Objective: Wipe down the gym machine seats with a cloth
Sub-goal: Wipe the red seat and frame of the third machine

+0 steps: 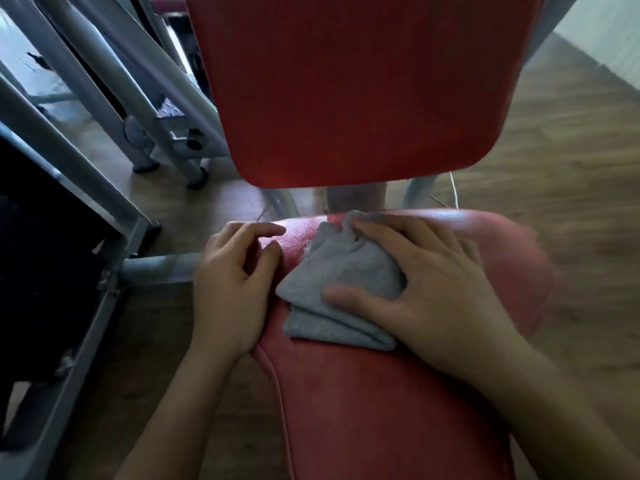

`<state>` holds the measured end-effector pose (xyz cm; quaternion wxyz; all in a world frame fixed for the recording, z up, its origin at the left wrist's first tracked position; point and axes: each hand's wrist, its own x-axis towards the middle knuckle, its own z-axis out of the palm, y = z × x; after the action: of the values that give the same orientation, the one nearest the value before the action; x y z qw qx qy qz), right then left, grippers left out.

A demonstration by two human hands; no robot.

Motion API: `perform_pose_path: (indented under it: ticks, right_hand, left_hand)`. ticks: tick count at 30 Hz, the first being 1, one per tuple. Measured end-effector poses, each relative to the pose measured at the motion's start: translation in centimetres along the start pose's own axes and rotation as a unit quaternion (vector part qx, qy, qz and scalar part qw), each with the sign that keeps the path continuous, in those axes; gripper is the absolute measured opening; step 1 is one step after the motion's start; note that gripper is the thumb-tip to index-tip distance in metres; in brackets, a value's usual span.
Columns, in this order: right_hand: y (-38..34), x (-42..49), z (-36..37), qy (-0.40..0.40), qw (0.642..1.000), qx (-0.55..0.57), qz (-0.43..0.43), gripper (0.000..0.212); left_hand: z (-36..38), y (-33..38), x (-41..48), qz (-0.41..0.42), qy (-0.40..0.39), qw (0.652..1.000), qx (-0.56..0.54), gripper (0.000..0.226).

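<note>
head view, far left: dark panel edged in grey steel, slanted steel tubes above it, a horizontal crossbar reaching toward the seat. next, left hand, resting on the left rim of the red seat pad, fingers loosely curled, holding nothing, just beside the cloth but not on it. at centre, grey cloth, folded in layers and bunched at its far edge, lying on the far-left part of the pad, close to the gap under the red backrest. then right hand, laid on top of the cloth, fingers spread wide and fairly straight, thumb across the near fold, pressing down rather than pinching. right part of the pad blurred, wooden floor beyond it.

probably mid-wipe on this seat. long axis of the pad running from the backrest toward the wearer; cloth at the far end, so most bare vinyl lying nearward and to the right of the pressing fingers. likely calls for a pull along that axis with the right hand, the one already on the cloth; left hand nearer the rim, better placed to steady. worth keeping the palm flat, lest the loose layers roll up.
</note>
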<state>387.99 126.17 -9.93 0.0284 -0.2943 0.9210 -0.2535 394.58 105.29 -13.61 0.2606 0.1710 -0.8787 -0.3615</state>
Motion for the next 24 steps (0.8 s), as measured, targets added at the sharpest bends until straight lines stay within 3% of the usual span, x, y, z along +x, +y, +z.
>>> perform_pose_path:
  ticks: [4,6,8,11,16,19,24]
  right_hand:
    - [-1.7,0.6,-1.7,-0.066,0.994,-0.077,0.03,0.096]
    - [-2.5,1.5,-2.7,-0.077,0.99,-0.112,0.025,0.082]
    - [-3.3,2.4,-3.7,-0.107,0.987,-0.119,0.024,0.062]
    - [-3.8,3.2,-5.6,-0.152,0.98,-0.114,0.054,0.05]
    - [-4.0,1.8,-13.5,-0.079,0.986,0.078,0.122,0.04]
    - [-4.1,0.3,-19.4,-0.041,0.978,0.176,0.103,0.042]
    - [-3.2,-1.1,-30.7,-0.014,0.969,0.241,0.056,0.042]
  left_hand:
    - [-0.4,0.7,0.0,-0.001,-0.032,0.996,0.082,0.018]
    - [-1.2,1.4,0.1,-0.025,-0.056,0.994,0.092,0.017]
    - [-2.8,3.3,0.5,-0.094,-0.093,0.991,0.038,0.015]
    - [-6.7,7.4,0.6,-0.174,-0.149,0.972,-0.047,0.019]
    - [-13.6,15.7,0.3,-0.183,-0.122,0.974,-0.061,0.019]
    - [-15.5,22.1,1.0,-0.182,-0.07,0.978,-0.072,0.019]
    - [-14.4,34.6,2.7,-0.148,-0.036,0.987,-0.056,0.021]
